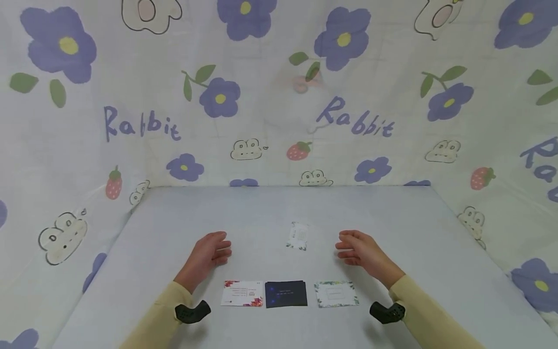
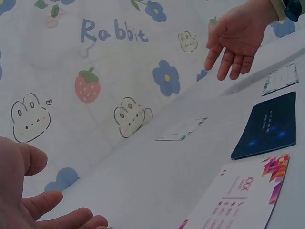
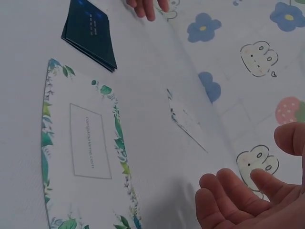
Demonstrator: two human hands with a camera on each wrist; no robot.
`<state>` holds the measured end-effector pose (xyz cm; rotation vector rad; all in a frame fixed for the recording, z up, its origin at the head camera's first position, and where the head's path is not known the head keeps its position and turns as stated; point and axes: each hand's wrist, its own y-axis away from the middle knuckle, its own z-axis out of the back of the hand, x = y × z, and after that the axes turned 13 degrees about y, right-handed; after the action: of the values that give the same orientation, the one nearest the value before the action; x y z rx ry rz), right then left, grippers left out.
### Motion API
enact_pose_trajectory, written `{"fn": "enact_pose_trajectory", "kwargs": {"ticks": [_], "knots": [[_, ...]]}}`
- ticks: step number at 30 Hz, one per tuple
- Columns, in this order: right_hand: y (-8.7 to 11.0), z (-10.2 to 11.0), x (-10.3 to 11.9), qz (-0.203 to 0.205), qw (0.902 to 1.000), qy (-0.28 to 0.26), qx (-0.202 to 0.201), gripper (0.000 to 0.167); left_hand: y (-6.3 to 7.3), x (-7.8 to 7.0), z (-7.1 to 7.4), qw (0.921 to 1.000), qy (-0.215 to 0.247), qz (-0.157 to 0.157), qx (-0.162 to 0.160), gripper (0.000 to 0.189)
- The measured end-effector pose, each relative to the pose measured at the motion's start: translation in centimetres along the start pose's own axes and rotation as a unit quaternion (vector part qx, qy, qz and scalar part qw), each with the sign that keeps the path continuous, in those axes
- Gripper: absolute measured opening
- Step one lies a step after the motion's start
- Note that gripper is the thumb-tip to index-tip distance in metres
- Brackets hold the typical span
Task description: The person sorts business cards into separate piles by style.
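My left hand [image 1: 208, 257] hovers over the left part of the table, fingers relaxed, holding nothing. On the other side my right hand [image 1: 364, 254] is likewise raised with loose fingers and nothing in it. Between the hands and a little farther off lies a single white card [image 1: 298, 236] with leafy corners. Nearer the front sit a white card with red and orange floral corners [image 1: 242, 293], a small stack of dark blue cards [image 1: 286, 294] and a white card with a green leaf border [image 1: 336, 294], side by side. Neither hand touches a card.
The white table [image 1: 174, 208] ends at a fabric backdrop [image 1: 270, 111] printed with flowers, rabbits and strawberries, which also runs along both sides. A black wrist device [image 1: 193, 312] is on the left sleeve, another black wrist device [image 1: 387, 313] on the right.
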<state>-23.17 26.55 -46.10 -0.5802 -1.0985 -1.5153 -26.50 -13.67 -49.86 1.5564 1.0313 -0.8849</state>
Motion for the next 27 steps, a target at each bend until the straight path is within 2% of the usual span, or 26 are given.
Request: {"fn": "enact_pose_trajectory", "kwargs": {"ticks": [5, 12, 17, 21, 27], "knots": [[-2.4, -1.3, 1.5, 0.007, 0.9997, 0.023, 0.001, 0.058, -0.5, 0.5, -2.8, 0.9999, 0.007, 0.001, 0.012, 0.057], [-6.9, -3.1, 3.5, 0.015, 0.9988, 0.045, 0.007, 0.056, -0.4, 1.1, -8.1, 0.9982, -0.022, -0.003, 0.057, 0.054], [-9.6, -4.0, 4.0, 0.010, 0.9977, 0.067, -0.002, 0.058, -0.2, 1.9, -11.3, 0.9972, -0.012, 0.016, 0.072, 0.055], [-10.9, -4.4, 4.3, 0.003, 0.9958, 0.090, -0.014, 0.057, 0.0, 2.4, -12.8, 0.9963, 0.030, 0.037, 0.071, 0.057], [-12.2, -4.8, 5.4, 0.011, 0.9921, 0.121, -0.033, 0.058, 0.2, 2.4, -13.5, 0.9937, 0.070, 0.050, 0.072, 0.061]]}}
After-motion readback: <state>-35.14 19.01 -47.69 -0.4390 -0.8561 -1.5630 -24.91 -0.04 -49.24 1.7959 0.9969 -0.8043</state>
